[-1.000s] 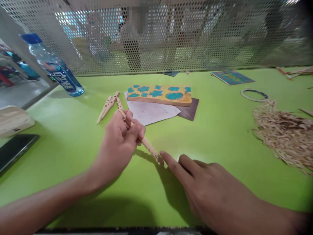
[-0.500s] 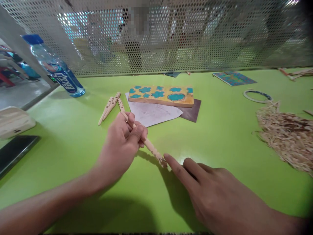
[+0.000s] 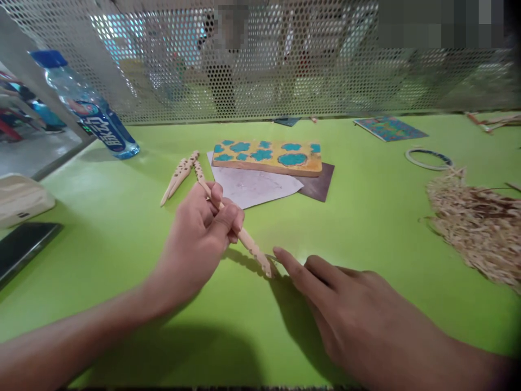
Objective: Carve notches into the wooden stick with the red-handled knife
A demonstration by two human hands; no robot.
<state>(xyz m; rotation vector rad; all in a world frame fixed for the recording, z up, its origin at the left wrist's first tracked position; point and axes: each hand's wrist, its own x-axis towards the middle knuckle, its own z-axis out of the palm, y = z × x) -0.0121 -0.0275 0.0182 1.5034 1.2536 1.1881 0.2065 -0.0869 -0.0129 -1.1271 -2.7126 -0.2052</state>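
My left hand is closed around a slim carved wooden stick, which slants down to the right. Small notches run along the stick's lower end. My right hand is closed, index finger stretched forward, on a carving knife; only its thin tip shows beside the notched end, and the handle is hidden under the hand. Just beyond my left hand lie several carved wooden pieces with notches and dark holes. One notched length reaches down to my left fingers; I cannot tell whether it joins the held stick.
A yellow board with blue patches lies on white paper and a dark sheet. Wood shavings and a tape ring are right. A bottle, phone and pale case stand left. Perforated screen behind.
The knife tip has shifted from on the stick's notched end to just beside its upper right edge. The stick looks slightly turned, and the left hand keeps its hold.
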